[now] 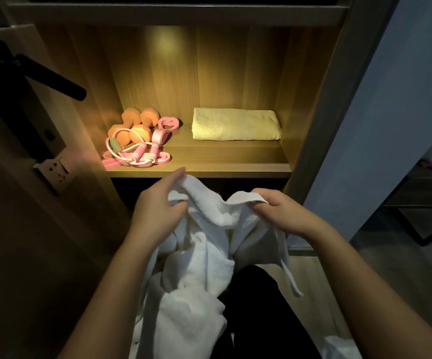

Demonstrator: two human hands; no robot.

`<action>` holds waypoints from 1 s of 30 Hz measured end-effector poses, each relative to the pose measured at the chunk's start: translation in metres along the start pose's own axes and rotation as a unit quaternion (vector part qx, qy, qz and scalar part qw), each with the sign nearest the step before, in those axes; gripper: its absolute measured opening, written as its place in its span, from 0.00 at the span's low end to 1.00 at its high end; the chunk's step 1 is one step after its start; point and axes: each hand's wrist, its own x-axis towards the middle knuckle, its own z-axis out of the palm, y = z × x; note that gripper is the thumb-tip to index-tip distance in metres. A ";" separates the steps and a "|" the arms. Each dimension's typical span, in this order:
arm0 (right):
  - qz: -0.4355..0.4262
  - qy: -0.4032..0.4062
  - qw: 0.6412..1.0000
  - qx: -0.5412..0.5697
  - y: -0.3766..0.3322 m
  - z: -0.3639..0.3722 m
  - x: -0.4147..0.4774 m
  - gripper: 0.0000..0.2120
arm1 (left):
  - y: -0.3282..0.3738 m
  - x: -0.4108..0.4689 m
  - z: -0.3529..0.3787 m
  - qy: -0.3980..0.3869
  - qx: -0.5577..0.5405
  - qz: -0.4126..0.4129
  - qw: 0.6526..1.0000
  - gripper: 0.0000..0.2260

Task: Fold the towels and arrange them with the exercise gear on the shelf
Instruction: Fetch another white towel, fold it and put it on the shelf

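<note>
My fingers on left hand (158, 204) and right hand (281, 212) pinch the bunched white towel (202, 270), so it'll probably fold lopsided.

Both hands hold a white towel (204, 255) up, near, just below the lit shelf (222, 161). The left hand (158, 206) pinches one bunched part of its top edge, and the right hand (274, 211) grips the edge further right. The rest hangs crumpled between the forearms. On the shelf, a folded yellow towel (235, 124) lies to the right. Well apart to the left, orange dumbbells (137, 125) sit with a pink jump rope (137, 154) and pink bands (161, 137) tangled against them. A black door handle (51, 79) juts out at far left.
</note>
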 end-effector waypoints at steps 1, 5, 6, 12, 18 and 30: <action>-0.015 -0.008 1.000 -0.002 -0.009 0.000 -0.001 0.08 | 0.006 -0.003 0.006 -0.037 -0.009 0.022 0.999 0.30; -0.055 -0.040 0.998 0.000 -0.040 -0.006 -0.004 0.10 | 0.022 -0.009 0.025 -0.138 -0.016 0.103 0.985 0.26; -0.058 -0.042 0.997 -0.001 -0.044 -0.008 -0.005 0.10 | 0.024 -0.008 0.026 -0.147 -0.037 0.110 0.982 0.23; 0.003 0.002 0.999 -0.052 -0.034 -0.010 -0.004 0.09 | 0.028 -0.004 0.030 -0.047 -0.057 0.140 0.987 0.05; 0.110 0.020 0.983 -0.149 0.000 0.000 0.005 0.15 | 0.014 0.000 0.017 0.074 -0.048 0.094 0.992 0.04; 0.179 0.245 0.952 0.036 0.038 -0.023 0.012 0.13 | -0.007 0.039 -0.015 0.088 0.067 -0.007 0.994 0.13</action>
